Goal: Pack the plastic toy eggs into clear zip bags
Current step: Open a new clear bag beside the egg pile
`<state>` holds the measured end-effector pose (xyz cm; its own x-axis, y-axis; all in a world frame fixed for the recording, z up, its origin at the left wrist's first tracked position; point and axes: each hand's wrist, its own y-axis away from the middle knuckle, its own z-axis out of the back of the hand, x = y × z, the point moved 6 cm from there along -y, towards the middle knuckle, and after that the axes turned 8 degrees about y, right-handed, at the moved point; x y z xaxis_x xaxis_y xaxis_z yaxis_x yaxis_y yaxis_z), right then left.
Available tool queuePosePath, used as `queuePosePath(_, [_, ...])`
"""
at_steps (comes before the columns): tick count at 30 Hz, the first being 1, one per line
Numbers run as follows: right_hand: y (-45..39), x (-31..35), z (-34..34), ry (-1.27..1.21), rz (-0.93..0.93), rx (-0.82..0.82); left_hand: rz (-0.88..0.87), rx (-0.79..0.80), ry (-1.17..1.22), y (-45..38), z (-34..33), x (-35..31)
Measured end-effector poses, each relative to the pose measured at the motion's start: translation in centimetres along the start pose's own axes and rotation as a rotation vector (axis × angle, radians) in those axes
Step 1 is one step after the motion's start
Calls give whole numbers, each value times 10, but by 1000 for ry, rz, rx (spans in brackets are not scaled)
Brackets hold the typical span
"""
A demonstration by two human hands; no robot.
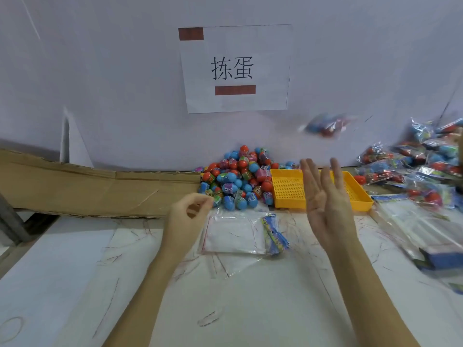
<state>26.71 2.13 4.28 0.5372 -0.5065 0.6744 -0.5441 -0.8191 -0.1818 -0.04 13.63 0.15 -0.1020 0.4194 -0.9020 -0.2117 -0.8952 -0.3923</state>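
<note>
A heap of blue, red and pink plastic toy eggs (239,179) lies against the wall at the table's centre. A stack of clear zip bags (234,234) with blue header cards rests flat in front of the heap. My left hand (186,212) hovers beside the bags with fingers loosely curled, holding nothing that I can see. My right hand (325,201) is raised with straight fingers, palm turned left. A filled bag of eggs (325,127) is blurred in mid-air above and right of it.
A yellow perforated tray (288,189) sits right of the egg heap, behind my right hand. Several packed bags (421,161) pile up at the far right. More clear bags (421,229) lie at the right edge. Flat cardboard (87,189) covers the left rear.
</note>
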Motion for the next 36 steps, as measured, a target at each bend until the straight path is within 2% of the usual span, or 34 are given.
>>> queuePosePath(2, [0, -1, 5, 5, -25, -38, -91, 143, -177, 4, -13, -1])
queuePosePath(4, [4, -15, 6, 148, -99, -46, -238, 325, -473, 10, -30, 0])
queuePosePath(6, [7, -28, 1, 296, -157, -26, -249, 443, -616, 16, -39, 9])
queuePosePath(8, [10, -38, -3, 493, -180, 14, -265, 423, -611, 17, -38, 7])
queuePosePath(10, [13, -44, -10, 740, -115, 107, -322, 357, -621, 17, -36, 2])
queuePosePath(13, [21, -55, -25, 1127, 59, 302, -365, 291, -647, 15, -33, -4])
queuePosePath(15, [29, -67, -33, 1419, 180, 487, -367, 272, -633, 16, -33, -7])
queuePosePath(18, [35, -87, -37, 1745, 233, 704, -397, 266, -650, 17, -33, -11])
queuePosePath(20, [35, -89, -37, 1798, 260, 726, -361, 271, -648, 15, -31, -12])
queuePosePath(25, [39, -95, -36, 1706, 250, 792, -251, 275, -605, 11, -27, -8])
queuePosePath(29, [41, -99, -38, 1743, 301, 822, -156, 227, -556, 7, -22, -4])
queuePosePath(32, [40, -90, -43, 1728, 447, 708, -86, 220, -503, 6, -20, 1])
queuePosePath(36, [38, -70, -48, 1573, 574, 466, -28, 161, -422, 4, -15, 0])
